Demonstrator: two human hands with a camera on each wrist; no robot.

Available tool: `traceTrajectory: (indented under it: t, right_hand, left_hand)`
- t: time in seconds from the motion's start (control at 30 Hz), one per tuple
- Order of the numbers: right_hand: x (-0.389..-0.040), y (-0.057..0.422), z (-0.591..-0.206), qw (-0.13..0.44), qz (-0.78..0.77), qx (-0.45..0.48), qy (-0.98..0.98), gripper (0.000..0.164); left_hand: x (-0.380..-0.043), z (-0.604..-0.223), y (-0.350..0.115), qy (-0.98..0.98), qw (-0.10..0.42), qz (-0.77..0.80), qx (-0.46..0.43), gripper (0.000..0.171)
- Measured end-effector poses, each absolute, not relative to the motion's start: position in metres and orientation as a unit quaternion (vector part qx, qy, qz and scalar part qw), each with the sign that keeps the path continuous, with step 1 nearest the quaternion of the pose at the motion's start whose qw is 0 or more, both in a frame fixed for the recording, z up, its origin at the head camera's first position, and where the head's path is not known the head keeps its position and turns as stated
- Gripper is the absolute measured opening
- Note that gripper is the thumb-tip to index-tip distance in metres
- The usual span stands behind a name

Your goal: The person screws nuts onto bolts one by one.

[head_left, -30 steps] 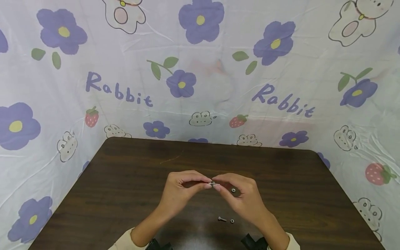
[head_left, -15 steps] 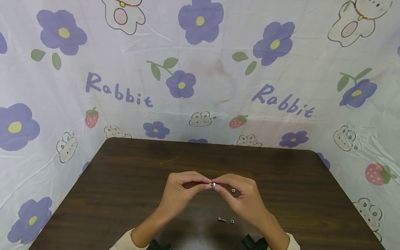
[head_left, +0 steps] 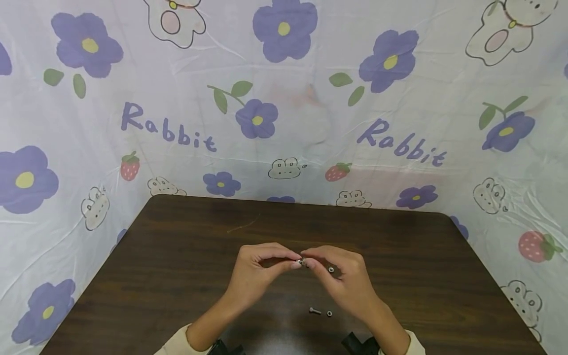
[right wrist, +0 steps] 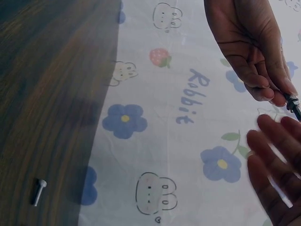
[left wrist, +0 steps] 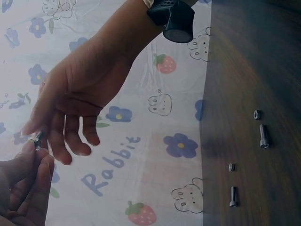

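Observation:
In the head view my left hand and right hand meet fingertip to fingertip above the table. My left thumb and index finger pinch the head end of a small metal bolt. A nut sits around its threaded shaft, which points toward my right hand. My right thumb and index finger pinch at the nut, partly covering it; the other right fingers are spread in the left wrist view. On the table lie a bolt with a nut beside it, and another nut beyond my right thumb.
The left wrist view shows a second loose bolt on the dark wooden table; my right hand hides it in the head view. A patterned cloth hangs around the table's back and sides. Black cameras sit on the wrists.
My right thumb has shifted slightly up and left over the nut and shaft, covering more of them. The left hand and the loose parts have stayed put.

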State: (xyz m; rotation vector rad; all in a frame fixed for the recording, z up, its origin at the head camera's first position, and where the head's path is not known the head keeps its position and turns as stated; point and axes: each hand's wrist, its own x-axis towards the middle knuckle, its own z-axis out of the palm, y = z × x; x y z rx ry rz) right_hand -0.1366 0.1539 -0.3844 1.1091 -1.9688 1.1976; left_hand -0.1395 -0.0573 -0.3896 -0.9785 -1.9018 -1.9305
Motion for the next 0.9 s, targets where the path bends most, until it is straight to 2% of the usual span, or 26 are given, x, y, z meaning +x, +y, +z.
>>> traceTrajectory:
  t: [0.17,0.43,0.9]
  right_hand:
    - [-0.1385,0.1537,-0.3863,0.304,0.464,0.431,-0.712,0.020]
    - [-0.1400,0.1531,-0.3893,0.294,0.465,0.446,-0.706,0.026]
    - [-0.1362,0.1542,-0.3811,0.268,0.441,0.428,-0.742,0.015]
  left_hand:
    - [-0.1396,-0.3888,-0.0583,-0.659,0.136,-0.662,-0.330,0.009]
    - [-0.1385,-0.3903,-0.0586,-0.655,0.133,-0.666,-0.332,0.010]
    - [-0.1397,-0.3875,-0.0595,-0.650,0.130,-0.669,-0.336,0.010]
